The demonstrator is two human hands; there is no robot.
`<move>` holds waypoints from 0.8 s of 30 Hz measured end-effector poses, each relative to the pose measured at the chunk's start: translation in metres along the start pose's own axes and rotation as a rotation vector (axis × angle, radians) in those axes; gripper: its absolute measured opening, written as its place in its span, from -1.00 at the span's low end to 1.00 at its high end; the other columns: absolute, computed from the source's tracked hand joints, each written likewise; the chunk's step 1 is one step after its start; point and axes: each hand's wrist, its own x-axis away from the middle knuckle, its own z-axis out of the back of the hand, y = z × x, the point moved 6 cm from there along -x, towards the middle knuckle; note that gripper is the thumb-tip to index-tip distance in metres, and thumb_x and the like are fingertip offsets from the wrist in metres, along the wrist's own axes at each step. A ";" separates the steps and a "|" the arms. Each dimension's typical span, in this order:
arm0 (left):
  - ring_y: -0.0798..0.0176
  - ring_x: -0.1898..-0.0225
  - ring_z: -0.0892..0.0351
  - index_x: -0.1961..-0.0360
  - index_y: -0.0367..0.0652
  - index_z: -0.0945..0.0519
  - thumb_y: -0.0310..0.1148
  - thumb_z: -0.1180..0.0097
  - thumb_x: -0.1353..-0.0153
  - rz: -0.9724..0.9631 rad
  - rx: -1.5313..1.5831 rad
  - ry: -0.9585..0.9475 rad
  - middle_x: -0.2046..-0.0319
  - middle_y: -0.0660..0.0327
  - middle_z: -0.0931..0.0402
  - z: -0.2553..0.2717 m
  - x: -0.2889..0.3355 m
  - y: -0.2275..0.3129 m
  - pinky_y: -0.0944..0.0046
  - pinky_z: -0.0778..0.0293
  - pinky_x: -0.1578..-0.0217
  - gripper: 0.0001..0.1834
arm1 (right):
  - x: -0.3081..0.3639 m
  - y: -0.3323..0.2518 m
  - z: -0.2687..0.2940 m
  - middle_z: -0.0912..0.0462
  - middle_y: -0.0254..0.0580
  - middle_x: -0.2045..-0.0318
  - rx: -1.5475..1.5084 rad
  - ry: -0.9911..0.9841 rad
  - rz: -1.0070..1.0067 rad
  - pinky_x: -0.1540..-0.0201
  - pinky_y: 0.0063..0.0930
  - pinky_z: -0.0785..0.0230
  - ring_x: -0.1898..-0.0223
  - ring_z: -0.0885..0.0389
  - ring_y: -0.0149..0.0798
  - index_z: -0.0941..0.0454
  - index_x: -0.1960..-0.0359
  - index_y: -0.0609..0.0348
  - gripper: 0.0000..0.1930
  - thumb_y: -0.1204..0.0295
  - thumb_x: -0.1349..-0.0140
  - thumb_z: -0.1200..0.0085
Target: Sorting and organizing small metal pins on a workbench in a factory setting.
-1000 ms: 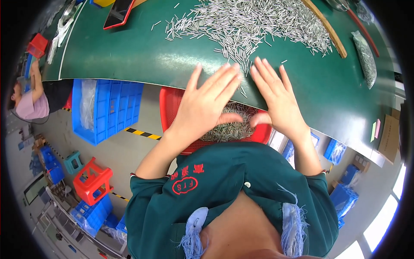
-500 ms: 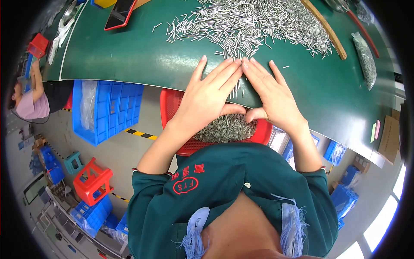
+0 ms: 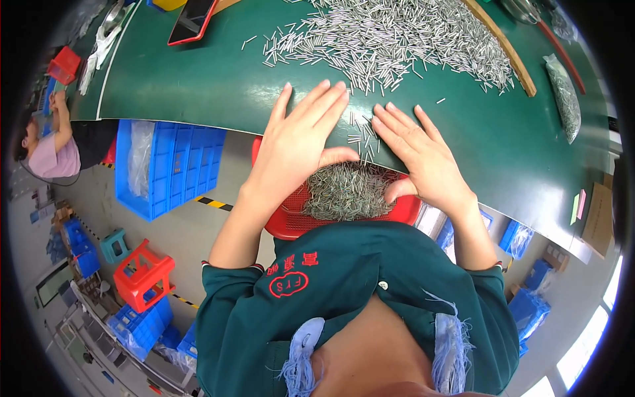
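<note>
A broad heap of small metal pins (image 3: 390, 40) covers the far middle of the green tabletop (image 3: 198, 86). My left hand (image 3: 301, 129) lies spread on the table, fingers pointing away from me and thumb out toward the edge. To its right, my right hand (image 3: 420, 149) is also flat with fingers apart. Between the two hands a small group of loose pins (image 3: 362, 132) trails to the table's edge. Below that edge a red plastic basket (image 3: 291, 221) holds a pile of the same pins (image 3: 347, 192), close under my thumbs.
A wooden strip (image 3: 499, 43) borders the heap on the right, with a bag of pins (image 3: 563, 99) beyond it. A red-edged phone (image 3: 192, 21) lies far left. Blue crates (image 3: 188, 165) stand left of the basket. At the far left a person (image 3: 56, 149) sits working.
My hands have moved apart, the left one to the left and the right one slightly nearer me. The pins between them are now uncovered, and more of the basket's pile shows.
</note>
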 end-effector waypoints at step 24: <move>0.09 -0.41 -0.28 -0.35 -0.17 -0.39 0.28 -0.14 0.01 -0.001 0.050 0.005 -0.37 0.16 -0.33 0.003 0.001 0.007 -0.20 -0.04 -0.40 -0.02 | 0.006 0.009 0.005 -0.25 -0.07 -0.43 -0.019 0.066 -0.080 -0.51 0.02 0.11 -0.48 -0.15 -0.08 -0.17 -0.44 0.17 0.19 -0.43 0.18 0.05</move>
